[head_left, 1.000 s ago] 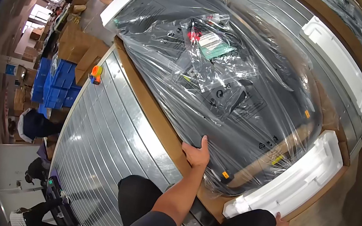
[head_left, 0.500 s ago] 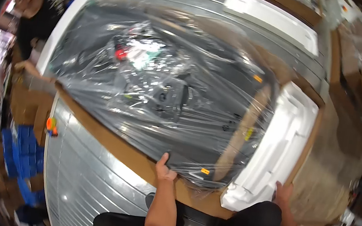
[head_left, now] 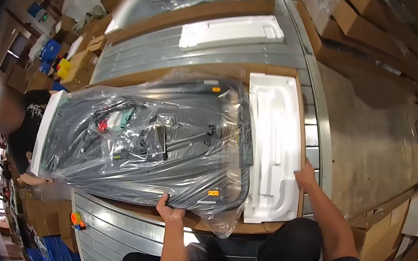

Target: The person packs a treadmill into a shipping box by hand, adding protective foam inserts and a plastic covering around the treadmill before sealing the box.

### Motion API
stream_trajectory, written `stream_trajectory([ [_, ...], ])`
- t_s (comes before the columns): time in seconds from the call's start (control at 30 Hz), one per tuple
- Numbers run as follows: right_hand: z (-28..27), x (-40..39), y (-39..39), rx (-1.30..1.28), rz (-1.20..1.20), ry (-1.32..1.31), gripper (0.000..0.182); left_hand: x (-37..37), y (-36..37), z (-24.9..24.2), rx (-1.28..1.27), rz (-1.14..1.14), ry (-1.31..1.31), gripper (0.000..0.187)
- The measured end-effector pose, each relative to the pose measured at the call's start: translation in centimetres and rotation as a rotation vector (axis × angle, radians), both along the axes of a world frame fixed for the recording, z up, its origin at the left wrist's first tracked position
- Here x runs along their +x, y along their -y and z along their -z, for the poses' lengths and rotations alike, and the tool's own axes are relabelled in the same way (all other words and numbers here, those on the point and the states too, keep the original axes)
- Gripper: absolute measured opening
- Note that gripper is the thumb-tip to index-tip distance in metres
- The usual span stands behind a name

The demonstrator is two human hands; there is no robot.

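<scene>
A large dark flat panel (head_left: 190,144) wrapped in clear plastic lies in an open cardboard box (head_left: 277,71). White foam (head_left: 273,151) fills the box's right end, and another foam piece (head_left: 46,133) caps the panel's left end. My left hand (head_left: 171,211) grips the panel's near edge through the plastic, thumb on top and the fingers hidden below. At the box's right wall, my right hand (head_left: 305,177) is closed round the cardboard edge beside the foam. A bag with red and green items (head_left: 113,119) rests on the panel.
A co-worker (head_left: 26,125) stands at the left with a hand at the panel's left end. Beyond the box are a loose foam piece (head_left: 234,33) and a second box (head_left: 205,8) with a wrapped panel. Metal rollers (head_left: 118,230) run underneath. Cartons (head_left: 365,24) stand at the upper right.
The view has turned and shifted, bringing the second box into sight. The panel and box appear straighter across the rollers. My right hand is now higher along the box's right wall.
</scene>
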State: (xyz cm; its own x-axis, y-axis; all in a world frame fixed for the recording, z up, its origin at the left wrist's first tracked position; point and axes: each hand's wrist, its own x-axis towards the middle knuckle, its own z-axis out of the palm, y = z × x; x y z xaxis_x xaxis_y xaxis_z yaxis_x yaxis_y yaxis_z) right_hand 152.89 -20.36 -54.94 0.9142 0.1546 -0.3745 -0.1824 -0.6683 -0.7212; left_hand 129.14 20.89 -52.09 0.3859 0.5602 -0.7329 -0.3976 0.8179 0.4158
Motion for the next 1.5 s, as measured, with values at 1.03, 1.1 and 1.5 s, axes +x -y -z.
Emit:
stream_trajectory([
  [1.03, -13.4, 6.9, 2.6, 1.148, 0.159, -0.196, 0.041, 1.1, 16.0, -9.8, -0.262, 0.272, 0.505, 0.034],
  [1.1, -6.5, 7.2, 5.1, 0.967, 0.348, 0.025, 0.041, -0.1, 15.4, -6.4, -0.323, 0.266, 0.476, 0.03],
  [1.5, 2.8, -7.2, -10.9, -0.1, -0.054, 0.488, 0.069, 2.2, 0.6, 6.6, 0.19, 0.159, -0.661, 0.092],
])
